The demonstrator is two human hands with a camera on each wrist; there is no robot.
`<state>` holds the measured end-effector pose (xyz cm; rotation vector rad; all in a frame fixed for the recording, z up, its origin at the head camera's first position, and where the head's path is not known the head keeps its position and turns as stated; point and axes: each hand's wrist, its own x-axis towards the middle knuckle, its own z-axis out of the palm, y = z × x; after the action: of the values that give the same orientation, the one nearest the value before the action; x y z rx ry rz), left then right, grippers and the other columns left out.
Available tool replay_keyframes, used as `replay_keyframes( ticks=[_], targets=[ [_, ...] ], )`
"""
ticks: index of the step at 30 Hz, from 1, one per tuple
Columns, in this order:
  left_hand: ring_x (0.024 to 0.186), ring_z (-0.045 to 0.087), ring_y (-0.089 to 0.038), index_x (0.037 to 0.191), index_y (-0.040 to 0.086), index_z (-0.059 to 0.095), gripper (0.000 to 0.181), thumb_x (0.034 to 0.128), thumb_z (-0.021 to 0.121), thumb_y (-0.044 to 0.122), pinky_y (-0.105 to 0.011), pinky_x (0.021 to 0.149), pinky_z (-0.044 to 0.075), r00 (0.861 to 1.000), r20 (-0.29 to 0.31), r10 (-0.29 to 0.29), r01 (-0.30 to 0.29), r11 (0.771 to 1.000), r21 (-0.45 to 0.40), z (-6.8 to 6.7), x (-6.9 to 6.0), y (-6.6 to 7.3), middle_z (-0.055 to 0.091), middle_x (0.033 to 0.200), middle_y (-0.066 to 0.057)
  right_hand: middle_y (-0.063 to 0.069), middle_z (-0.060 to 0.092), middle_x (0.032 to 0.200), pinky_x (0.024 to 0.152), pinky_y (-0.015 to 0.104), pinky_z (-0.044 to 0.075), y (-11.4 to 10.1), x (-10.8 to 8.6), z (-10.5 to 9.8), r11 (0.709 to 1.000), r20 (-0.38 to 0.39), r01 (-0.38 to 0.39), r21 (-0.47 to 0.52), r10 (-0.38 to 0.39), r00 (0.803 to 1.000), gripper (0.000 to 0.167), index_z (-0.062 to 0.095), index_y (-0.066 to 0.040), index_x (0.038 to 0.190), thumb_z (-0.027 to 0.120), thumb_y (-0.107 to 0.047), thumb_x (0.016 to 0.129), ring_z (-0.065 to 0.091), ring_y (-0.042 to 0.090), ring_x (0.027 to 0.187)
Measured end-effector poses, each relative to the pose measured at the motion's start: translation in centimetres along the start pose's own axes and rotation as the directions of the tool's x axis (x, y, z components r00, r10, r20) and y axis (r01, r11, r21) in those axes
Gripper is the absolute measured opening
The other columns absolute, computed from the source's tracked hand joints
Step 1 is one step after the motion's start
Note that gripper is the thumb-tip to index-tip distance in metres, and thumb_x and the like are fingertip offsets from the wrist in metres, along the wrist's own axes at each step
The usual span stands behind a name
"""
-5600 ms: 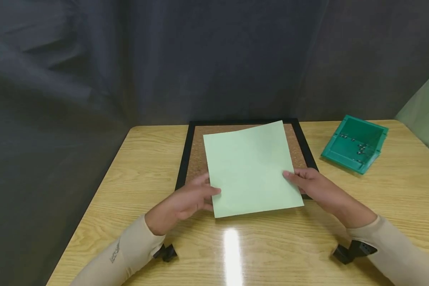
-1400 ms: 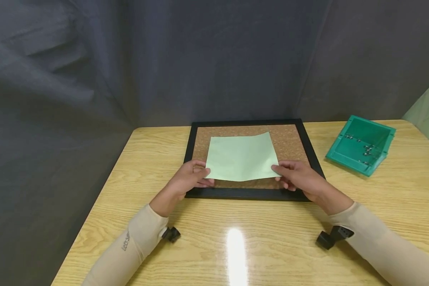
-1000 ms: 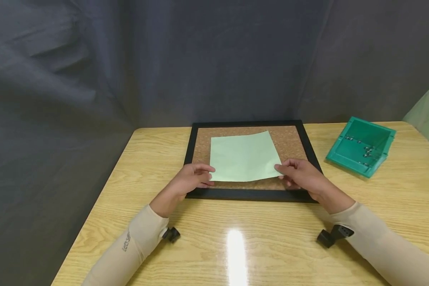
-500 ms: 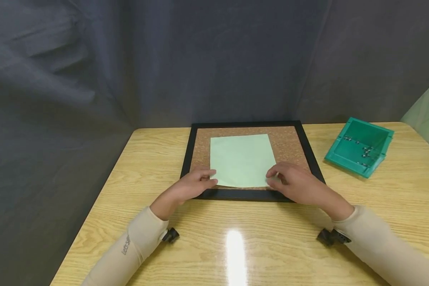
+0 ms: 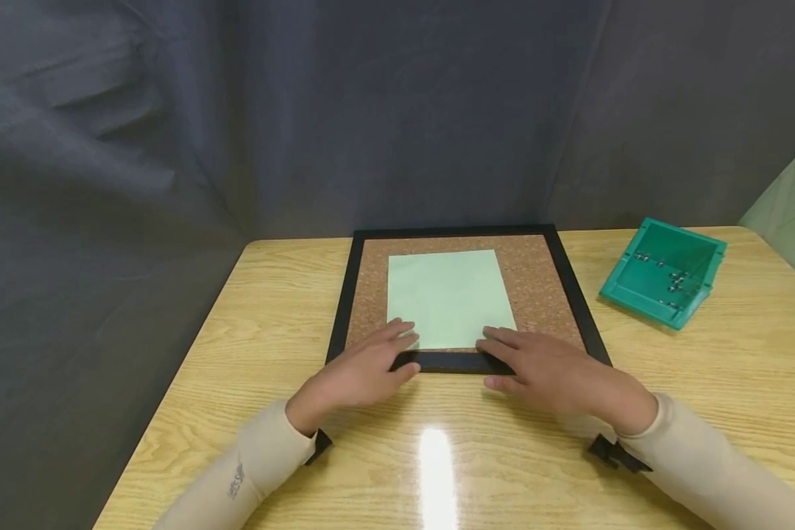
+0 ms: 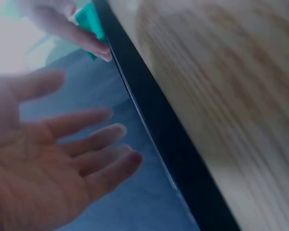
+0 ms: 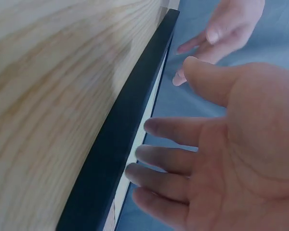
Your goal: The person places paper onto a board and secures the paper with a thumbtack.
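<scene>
A pale green square sheet (image 5: 447, 294) lies on the cork surface (image 5: 533, 283) of a black-framed board (image 5: 453, 362). My left hand (image 5: 364, 368) is over the board's near left part, fingers spread by the sheet's lower left corner. Over the lower right corner is my right hand (image 5: 550, 368), its fingers also extended. Neither hand grips anything; whether fingertips touch the sheet is unclear. In the left wrist view my left hand (image 6: 53, 154) has its fingers apart beside the black frame (image 6: 154, 106). The right wrist view shows my right hand (image 7: 216, 149) with spread fingers along the frame (image 7: 120, 125).
A green bin (image 5: 645, 294) with several small metallic pieces (image 5: 677, 280) stands on the wooden table (image 5: 258, 316), right of the board. A dark curtain (image 5: 411, 110) hangs behind the table and along its left side.
The sheet has come down from both hands' hold and lies flat on the cork. Both hands have let go of it, spread their fingers and moved slightly nearer the front edge of the board.
</scene>
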<state>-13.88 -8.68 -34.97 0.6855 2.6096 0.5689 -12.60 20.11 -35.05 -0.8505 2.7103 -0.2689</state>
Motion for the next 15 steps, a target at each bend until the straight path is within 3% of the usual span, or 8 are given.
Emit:
replay_keyframes(
  ticks=[3,6,9,15],
  targets=[
    [0.156,0.013,-0.022,0.155,0.010,0.035,0.062,0.1053,0.043,0.046,-0.046,0.125,0.023,0.998,0.061,0.024,-0.035,0.984,0.175,0.8,-0.3,0.7,0.018,0.168,-0.004,0.014,0.036,0.160,0.113,0.059,0.036,-0.1,0.1,0.0,1.000,0.028,-0.021,-0.004,0.021,0.999,0.069,0.041,-0.013,0.153,0.041,-0.059,0.101,0.038,0.040,0.145],
    [0.156,0.017,-0.023,0.156,0.009,0.033,0.065,0.1051,0.041,0.049,-0.042,0.125,0.025,0.996,0.088,0.003,-0.027,0.960,0.277,1.4,-0.3,1.1,0.018,0.168,-0.006,0.015,0.036,0.160,0.114,0.059,0.036,-0.1,0.1,0.1,1.000,0.033,-0.026,-0.016,0.026,0.999,0.070,0.041,-0.012,0.153,0.041,-0.059,0.101,0.039,0.040,0.145],
    [0.155,0.020,-0.022,0.156,0.008,0.031,0.066,0.1049,0.041,0.050,-0.040,0.124,0.026,0.996,0.091,-0.017,-0.012,0.951,0.310,1.6,-0.3,1.1,0.020,0.167,-0.006,0.014,0.036,0.160,0.114,0.058,0.035,-0.1,0.2,0.2,0.999,0.033,-0.027,-0.032,0.028,0.999,0.070,0.041,-0.011,0.153,0.040,-0.059,0.101,0.039,0.039,0.145],
    [0.154,0.021,-0.024,0.156,0.006,0.032,0.068,0.1047,0.042,0.049,-0.041,0.124,0.027,0.997,0.075,-0.013,-0.010,0.952,0.305,1.8,-0.1,0.9,0.021,0.167,-0.007,0.014,0.034,0.161,0.116,0.058,0.034,-0.2,0.1,0.4,0.998,0.047,-0.021,-0.057,0.024,0.999,0.072,0.039,-0.010,0.154,0.040,-0.059,0.101,0.038,0.039,0.145]
  ],
)
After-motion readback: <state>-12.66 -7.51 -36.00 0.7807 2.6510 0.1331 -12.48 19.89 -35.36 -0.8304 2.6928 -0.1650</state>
